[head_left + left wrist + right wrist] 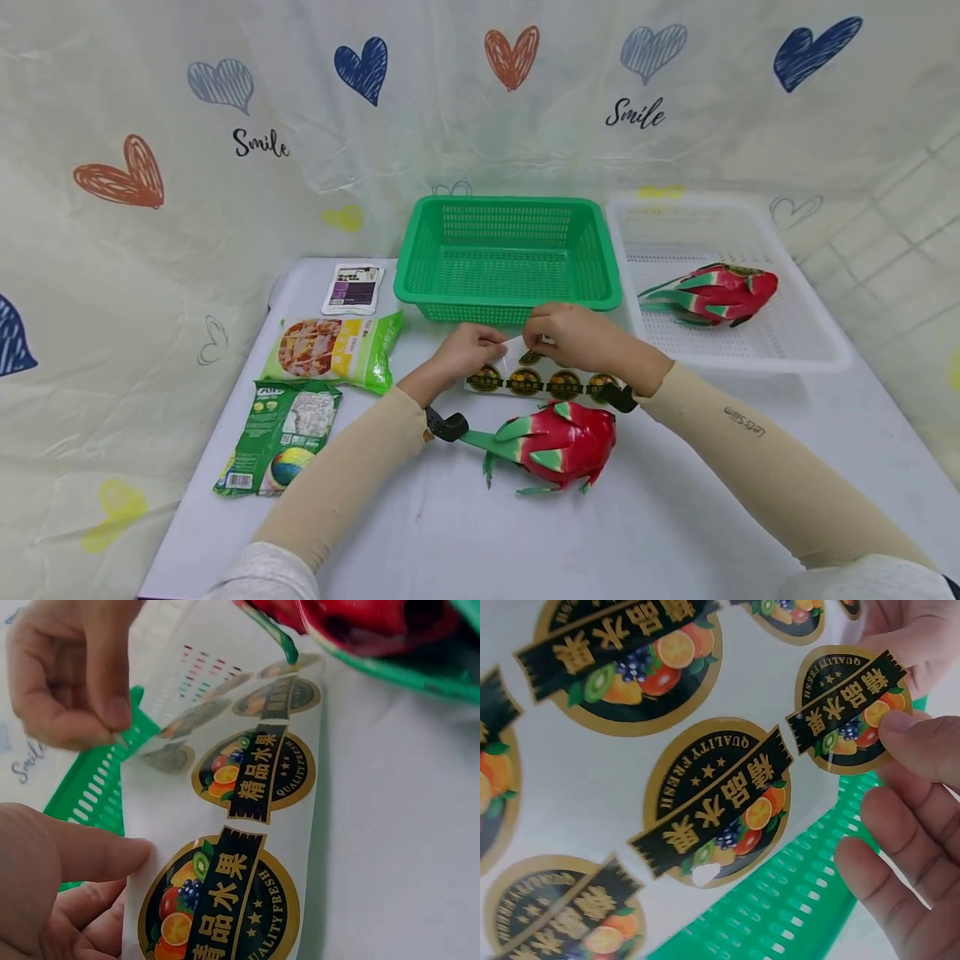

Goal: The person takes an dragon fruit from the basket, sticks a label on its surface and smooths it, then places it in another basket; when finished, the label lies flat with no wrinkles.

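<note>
A white sheet of round fruit stickers (525,382), black and gold with printed fruit, is held up between both hands above the table. My left hand (461,350) pinches its left edge, the thumb lying on the paper in the left wrist view. At a corner of the sheet, my right hand (570,332) pinches with thumb and forefinger; the right wrist view shows the thumb (919,742) over one sticker (851,709) there. Just nearer to me lies a red and green dragon fruit (573,442), its stem end pointing left.
Behind the hands stands a green basket (408,287). To its right, a white basket (813,354) contains another dragon fruit (720,293) with a dark sticker on top. At left lie a white packet (355,289), a yellow-green food bag (330,350) and a dark green bag (285,437).
</note>
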The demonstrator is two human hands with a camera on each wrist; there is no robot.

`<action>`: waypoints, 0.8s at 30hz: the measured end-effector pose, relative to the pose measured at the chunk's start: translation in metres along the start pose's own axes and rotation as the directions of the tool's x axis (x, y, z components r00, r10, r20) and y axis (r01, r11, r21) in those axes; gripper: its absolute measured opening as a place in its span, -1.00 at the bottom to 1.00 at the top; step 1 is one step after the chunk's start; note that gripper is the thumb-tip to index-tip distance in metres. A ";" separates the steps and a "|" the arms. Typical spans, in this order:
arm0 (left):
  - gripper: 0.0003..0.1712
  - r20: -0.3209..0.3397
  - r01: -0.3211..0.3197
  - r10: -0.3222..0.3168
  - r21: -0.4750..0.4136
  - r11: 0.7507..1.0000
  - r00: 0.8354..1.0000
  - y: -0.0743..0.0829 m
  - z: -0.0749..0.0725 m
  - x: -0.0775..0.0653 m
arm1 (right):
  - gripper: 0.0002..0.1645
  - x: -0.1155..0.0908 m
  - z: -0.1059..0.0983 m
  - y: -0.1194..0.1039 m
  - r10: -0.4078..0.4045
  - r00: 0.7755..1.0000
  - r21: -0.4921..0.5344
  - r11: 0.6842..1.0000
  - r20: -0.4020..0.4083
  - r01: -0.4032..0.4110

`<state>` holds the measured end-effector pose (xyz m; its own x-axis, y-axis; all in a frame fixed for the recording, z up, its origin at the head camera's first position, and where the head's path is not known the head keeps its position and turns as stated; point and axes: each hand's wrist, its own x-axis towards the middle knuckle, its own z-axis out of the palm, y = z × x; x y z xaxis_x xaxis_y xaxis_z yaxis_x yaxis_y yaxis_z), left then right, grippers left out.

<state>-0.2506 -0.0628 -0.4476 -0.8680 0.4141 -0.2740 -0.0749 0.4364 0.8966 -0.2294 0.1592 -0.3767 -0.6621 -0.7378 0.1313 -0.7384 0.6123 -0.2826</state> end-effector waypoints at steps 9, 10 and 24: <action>-0.61 -0.025 0.013 -0.012 0.071 0.997 1.000 -0.011 -0.006 0.006 | -0.90 -0.011 -0.015 -0.003 0.028 0.999 0.119 0.993 -0.021 -0.025; -0.61 -0.029 0.009 -0.007 0.087 0.996 1.000 -0.012 -0.007 0.006 | -0.90 -0.013 -0.017 -0.003 0.028 0.999 0.129 0.991 -0.028 -0.025; -0.60 -0.061 -0.113 0.158 0.457 0.882 0.986 0.009 -0.017 -0.003 | -0.83 -0.034 -0.035 -0.004 0.108 0.994 0.211 0.972 -0.001 -0.106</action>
<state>-0.2565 -0.0737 -0.4328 -0.8973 0.4281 -0.1075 0.2562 0.7034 0.6630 -0.2080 0.1916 -0.3471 -0.7383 -0.6669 0.1009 -0.6206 0.6130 -0.4889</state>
